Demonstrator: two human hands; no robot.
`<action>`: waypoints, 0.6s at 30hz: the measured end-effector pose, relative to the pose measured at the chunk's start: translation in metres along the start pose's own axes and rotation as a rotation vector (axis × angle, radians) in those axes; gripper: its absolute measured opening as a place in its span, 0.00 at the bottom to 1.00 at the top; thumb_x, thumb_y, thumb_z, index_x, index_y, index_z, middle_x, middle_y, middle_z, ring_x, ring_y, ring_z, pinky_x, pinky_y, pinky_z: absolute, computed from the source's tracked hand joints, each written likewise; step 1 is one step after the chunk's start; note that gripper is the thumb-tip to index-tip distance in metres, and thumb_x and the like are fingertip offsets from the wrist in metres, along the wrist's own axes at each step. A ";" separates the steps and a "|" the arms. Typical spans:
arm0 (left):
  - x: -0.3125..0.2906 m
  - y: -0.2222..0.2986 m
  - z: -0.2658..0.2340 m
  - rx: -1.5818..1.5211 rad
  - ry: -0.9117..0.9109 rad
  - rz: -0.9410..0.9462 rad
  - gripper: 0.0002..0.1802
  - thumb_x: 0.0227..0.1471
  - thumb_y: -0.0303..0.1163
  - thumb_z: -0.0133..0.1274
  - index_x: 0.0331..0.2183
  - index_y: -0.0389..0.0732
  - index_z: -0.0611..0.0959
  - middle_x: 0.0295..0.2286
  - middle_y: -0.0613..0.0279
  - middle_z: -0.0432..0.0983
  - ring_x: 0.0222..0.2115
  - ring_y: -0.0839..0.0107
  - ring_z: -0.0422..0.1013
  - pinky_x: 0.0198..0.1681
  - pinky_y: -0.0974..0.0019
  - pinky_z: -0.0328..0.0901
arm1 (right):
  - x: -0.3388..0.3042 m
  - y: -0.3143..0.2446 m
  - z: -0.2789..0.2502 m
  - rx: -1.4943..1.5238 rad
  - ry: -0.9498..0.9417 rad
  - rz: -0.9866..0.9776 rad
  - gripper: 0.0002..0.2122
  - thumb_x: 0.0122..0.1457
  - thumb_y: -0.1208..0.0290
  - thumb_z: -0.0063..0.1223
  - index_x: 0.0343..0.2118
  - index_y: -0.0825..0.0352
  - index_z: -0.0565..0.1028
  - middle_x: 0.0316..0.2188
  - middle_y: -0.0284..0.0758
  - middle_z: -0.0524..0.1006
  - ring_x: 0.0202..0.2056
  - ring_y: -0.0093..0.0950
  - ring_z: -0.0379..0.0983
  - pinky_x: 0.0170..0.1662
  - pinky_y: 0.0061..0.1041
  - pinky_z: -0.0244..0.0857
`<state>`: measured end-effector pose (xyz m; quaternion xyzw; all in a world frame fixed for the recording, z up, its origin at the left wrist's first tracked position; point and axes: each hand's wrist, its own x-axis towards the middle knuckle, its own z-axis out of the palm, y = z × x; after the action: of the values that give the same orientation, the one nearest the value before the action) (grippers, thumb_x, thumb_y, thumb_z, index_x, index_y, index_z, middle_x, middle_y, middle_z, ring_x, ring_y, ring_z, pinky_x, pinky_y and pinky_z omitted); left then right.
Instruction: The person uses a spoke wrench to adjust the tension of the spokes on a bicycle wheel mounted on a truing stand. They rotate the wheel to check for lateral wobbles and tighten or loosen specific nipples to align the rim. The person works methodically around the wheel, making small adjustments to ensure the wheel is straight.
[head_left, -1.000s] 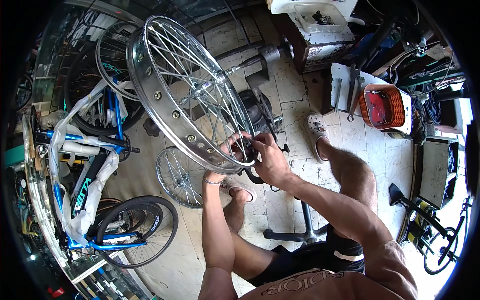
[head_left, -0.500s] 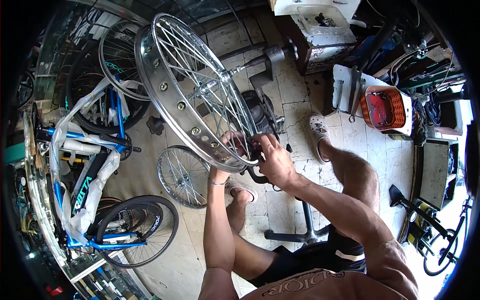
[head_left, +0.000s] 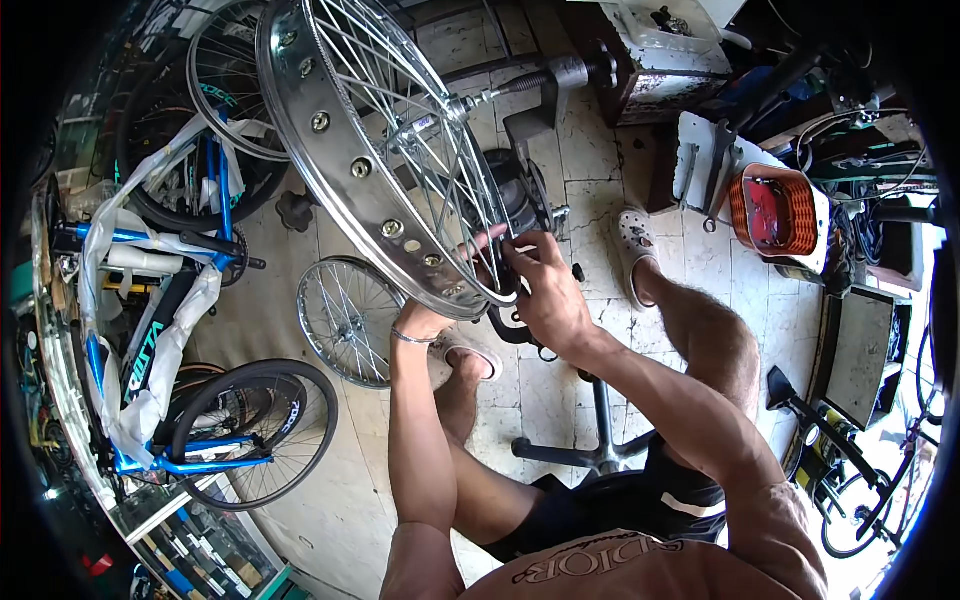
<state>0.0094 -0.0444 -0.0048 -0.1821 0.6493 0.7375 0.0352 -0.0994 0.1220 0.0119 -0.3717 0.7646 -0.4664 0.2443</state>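
Note:
A silver spoked bicycle wheel with a wide, shiny rim hangs tilted in a metal stand, held at its hub axle. My left hand reaches around the rim's lower end from the outside. Its fingertips show among the spokes, while the rim hides most of the palm. On the inner side, my right hand is closed at the rim's lower edge, thumb and fingers pinched together. A small dark piece sits by those fingertips, too hidden to name. Both hands' fingers nearly meet there.
A smaller spoked wheel lies on the tiled floor below. Left of it stands a blue bicycle frame in plastic wrap, with black-tyred wheels. To the right are an orange basket, wrenches and a wooden cabinet.
The view has shifted, so the wheel sits higher in it. My left hand's fingertips have moved up along the spokes, with one finger stretched toward my right hand, which stays at the rim.

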 end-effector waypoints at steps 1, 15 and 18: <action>0.002 -0.003 -0.002 0.026 -0.003 0.005 0.33 0.53 0.30 0.59 0.59 0.38 0.69 0.45 0.64 0.74 0.42 0.78 0.71 0.48 0.74 0.68 | 0.000 0.002 0.000 -0.019 0.008 -0.027 0.26 0.42 0.89 0.52 0.50 0.74 0.72 0.51 0.45 0.65 0.47 0.46 0.70 0.51 0.36 0.68; -0.007 0.004 0.005 -0.266 0.269 -0.051 0.16 0.53 0.24 0.57 0.44 0.32 0.75 0.41 0.56 0.77 0.39 0.70 0.76 0.44 0.70 0.73 | 0.002 0.001 0.005 -0.044 0.044 0.032 0.23 0.47 0.85 0.51 0.51 0.68 0.73 0.46 0.46 0.71 0.46 0.47 0.71 0.48 0.39 0.69; 0.003 -0.015 0.005 -0.021 0.324 0.178 0.17 0.53 0.26 0.58 0.44 0.33 0.74 0.38 0.59 0.77 0.37 0.71 0.76 0.41 0.71 0.73 | 0.001 -0.007 0.005 -0.051 0.060 0.060 0.20 0.48 0.84 0.52 0.48 0.70 0.72 0.45 0.48 0.70 0.44 0.49 0.71 0.47 0.40 0.70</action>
<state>0.0093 -0.0379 -0.0193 -0.2406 0.6522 0.7057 -0.1370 -0.0944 0.1163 0.0160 -0.3406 0.7941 -0.4500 0.2254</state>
